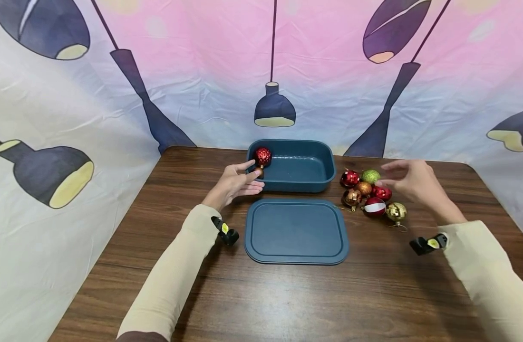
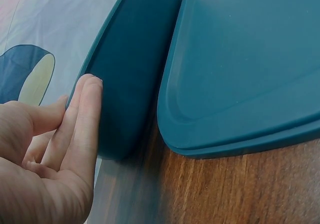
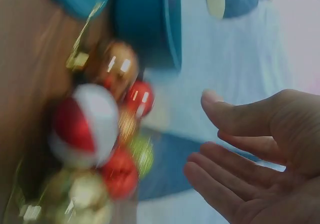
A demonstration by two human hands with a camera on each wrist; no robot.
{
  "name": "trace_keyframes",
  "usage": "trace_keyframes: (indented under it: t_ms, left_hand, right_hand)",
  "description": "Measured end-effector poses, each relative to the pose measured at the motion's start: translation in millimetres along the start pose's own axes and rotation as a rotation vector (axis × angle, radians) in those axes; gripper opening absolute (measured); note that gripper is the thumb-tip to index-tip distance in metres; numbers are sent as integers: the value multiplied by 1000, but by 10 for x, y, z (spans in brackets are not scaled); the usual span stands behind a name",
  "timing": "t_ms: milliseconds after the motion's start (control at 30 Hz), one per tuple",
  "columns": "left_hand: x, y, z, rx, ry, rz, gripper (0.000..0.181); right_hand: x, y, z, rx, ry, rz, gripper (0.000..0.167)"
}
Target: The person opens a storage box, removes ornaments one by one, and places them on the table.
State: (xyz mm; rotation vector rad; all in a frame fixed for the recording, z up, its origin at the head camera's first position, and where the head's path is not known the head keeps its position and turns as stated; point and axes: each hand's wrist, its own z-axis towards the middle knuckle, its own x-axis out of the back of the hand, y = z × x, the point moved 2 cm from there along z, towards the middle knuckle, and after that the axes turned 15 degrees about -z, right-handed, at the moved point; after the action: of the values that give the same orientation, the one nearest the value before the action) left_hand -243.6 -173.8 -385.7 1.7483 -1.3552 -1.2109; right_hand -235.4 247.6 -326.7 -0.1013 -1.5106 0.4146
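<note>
My left hand (image 1: 237,183) is at the front left corner of a blue rectangular container (image 1: 293,186), its fingers extended along the outer wall. In the left wrist view those fingers (image 2: 82,119) look straight against the container. Inside, at its left end, lie a red textured Christmas bauble (image 1: 263,156) and an orange bauble (image 1: 260,171), the latter partly behind the fingers. My right hand (image 1: 411,178) hovers by a cluster of baubles, thumb and fingers spread apart, holding nothing. Nearest to it are a green glitter bauble (image 1: 370,176) and a red bauble (image 1: 382,192).
A flat blue lid (image 1: 296,232) lies in front of the container. The cluster also has a copper bauble (image 1: 352,197), a red-and-white one (image 1: 374,207) and a gold mirrored one (image 1: 396,212). A lamp-print cloth (image 1: 227,95) hangs behind the wooden table (image 1: 287,299).
</note>
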Motion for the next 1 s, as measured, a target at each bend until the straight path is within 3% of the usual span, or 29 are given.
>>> trace_keyframes:
  t_ms: [233, 400, 500, 667, 833, 1000]
  left_hand:
    - [0, -11, 3, 2, 5, -3, 60]
    - [1, -14, 3, 6, 3, -10, 60]
    - [8, -13, 8, 6, 3, -17, 60]
    - [10, -12, 7, -1, -2, -15, 60]
    - [4, -21, 15, 1, 1, -9, 60]
    - [3, -14, 22, 6, 9, -5, 59]
  right_hand:
    - [-33, -577, 307, 68, -34, 52, 45]
    - [-186, -908, 491, 140, -51, 89, 41]
    - [-318, -1092, 603, 164, -103, 112, 40]
    - [-548, -1346, 744, 213, -207, 131, 41]
    - [-754, -1546, 827, 264, -245, 132, 40]
    - [-930, -1691, 919, 253, -284, 159, 40]
